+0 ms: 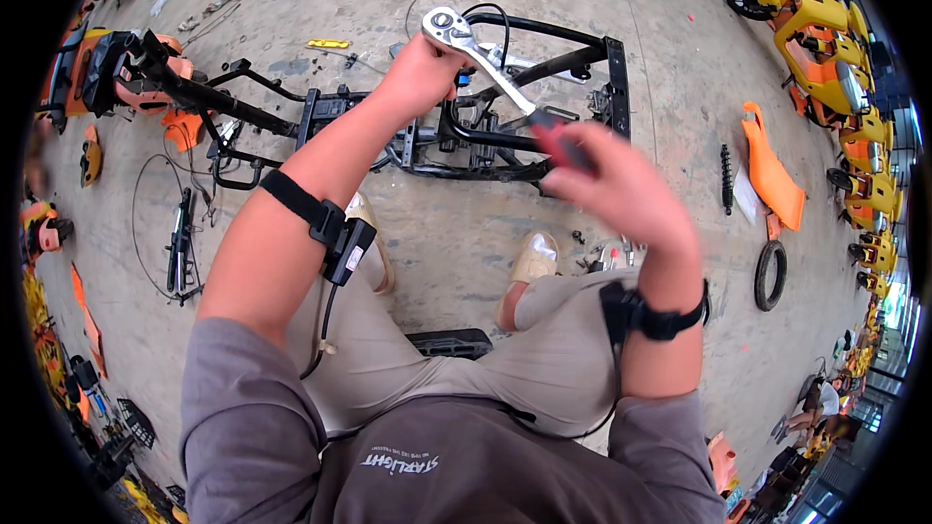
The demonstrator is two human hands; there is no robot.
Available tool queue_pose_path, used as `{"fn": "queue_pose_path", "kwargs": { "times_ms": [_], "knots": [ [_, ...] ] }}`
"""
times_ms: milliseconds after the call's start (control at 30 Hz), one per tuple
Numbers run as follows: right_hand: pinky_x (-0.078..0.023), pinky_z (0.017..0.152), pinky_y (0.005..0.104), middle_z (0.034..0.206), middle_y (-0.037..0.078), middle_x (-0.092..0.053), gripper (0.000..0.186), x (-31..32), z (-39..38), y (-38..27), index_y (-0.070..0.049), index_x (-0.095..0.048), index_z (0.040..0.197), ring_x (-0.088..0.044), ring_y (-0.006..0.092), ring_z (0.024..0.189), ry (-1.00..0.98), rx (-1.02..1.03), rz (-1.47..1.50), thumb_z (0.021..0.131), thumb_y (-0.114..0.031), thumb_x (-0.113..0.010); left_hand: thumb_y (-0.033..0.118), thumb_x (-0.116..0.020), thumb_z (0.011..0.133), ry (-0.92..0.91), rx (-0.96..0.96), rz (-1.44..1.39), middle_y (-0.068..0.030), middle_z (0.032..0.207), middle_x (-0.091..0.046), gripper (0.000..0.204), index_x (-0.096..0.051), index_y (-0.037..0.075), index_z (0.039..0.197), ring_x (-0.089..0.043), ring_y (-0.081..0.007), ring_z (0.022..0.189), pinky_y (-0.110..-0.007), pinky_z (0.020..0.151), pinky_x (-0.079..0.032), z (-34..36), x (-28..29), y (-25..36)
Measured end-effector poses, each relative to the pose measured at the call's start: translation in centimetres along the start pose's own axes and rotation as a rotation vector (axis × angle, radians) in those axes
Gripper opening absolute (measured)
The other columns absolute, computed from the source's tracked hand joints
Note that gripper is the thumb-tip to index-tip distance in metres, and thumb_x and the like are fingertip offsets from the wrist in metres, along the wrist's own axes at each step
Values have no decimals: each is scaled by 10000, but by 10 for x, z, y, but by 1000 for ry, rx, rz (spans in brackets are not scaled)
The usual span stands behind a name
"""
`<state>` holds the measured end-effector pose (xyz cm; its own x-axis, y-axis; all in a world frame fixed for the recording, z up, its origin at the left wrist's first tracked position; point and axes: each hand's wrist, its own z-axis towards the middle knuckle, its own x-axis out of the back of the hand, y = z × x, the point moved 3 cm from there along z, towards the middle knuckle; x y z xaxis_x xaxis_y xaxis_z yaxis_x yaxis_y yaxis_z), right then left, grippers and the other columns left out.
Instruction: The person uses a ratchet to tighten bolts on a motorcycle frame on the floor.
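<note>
A ratchet wrench with a silver shaft and a red and black handle slants over a black metal vehicle frame. My left hand is closed just below the wrench's round head, its fingers curled round that end; what sits under the head is hidden. At the other end, my right hand is on the handle, blurred by motion, its fingers bent against the grip. The frame lies on the concrete floor in front of me, with a black cable looping up behind the wrench head.
Yellow scooters line the right side. An orange panel, a black shock absorber and a tyre lie on the right. Small tools are near my foot. Black fork tubes and cables lie left. A person is far right.
</note>
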<state>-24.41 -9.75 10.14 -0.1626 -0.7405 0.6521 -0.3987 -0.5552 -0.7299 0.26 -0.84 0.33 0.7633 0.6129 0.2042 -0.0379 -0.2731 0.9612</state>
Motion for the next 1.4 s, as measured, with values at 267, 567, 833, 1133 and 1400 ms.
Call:
{"fn": "queue_pose_path", "kwargs": {
  "times_ms": [267, 567, 833, 1133, 1400],
  "knots": [
    [-476, 650, 266, 908, 48, -617, 486, -78, -5, -35, 8, -491, 1241, -565, 85, 763, -127, -136, 380, 876, -196, -738, 274, -566, 1015, 62, -177, 174, -51, 812, -643, 286, -608, 7, 921, -548, -114, 534, -294, 501, -454, 2, 5, -6],
    [-493, 738, 300, 936, 35, -652, 392, 27, 3, 15, -30, -673, 1170, -584, 122, 811, 193, -96, 178, 844, -222, -774, 150, -576, 955, -14, 42, 119, -49, 774, -640, 179, -680, 4, 952, -530, -109, 513, -286, 491, -424, -1, -3, 9],
    [-529, 813, 420, 990, 208, -681, 565, -79, -17, -39, 19, -523, 1229, -691, 316, 900, -83, -89, 337, 832, -299, -769, 305, -559, 1025, 97, -172, 252, -40, 737, -635, 320, -645, 18, 913, -529, -133, 510, -320, 497, -444, -2, 2, 0],
    [-490, 702, 288, 845, 2, -633, 351, 46, 3, 22, -12, -695, 1127, -581, 112, 755, 272, -161, 289, 856, -222, -770, 175, -624, 894, -16, 9, 47, -52, 715, -664, 202, -713, -6, 883, -592, -134, 483, -288, 504, -460, -2, 7, 6],
    [-468, 605, 231, 827, 0, -642, 403, -59, -20, -45, -1, -585, 1190, -568, 49, 708, -36, -35, 464, 876, -162, -780, 358, -624, 1001, 120, -162, 243, -43, 811, -692, 334, -663, 30, 954, -562, -119, 553, -307, 543, -473, -1, 6, 4]
  ]
}}
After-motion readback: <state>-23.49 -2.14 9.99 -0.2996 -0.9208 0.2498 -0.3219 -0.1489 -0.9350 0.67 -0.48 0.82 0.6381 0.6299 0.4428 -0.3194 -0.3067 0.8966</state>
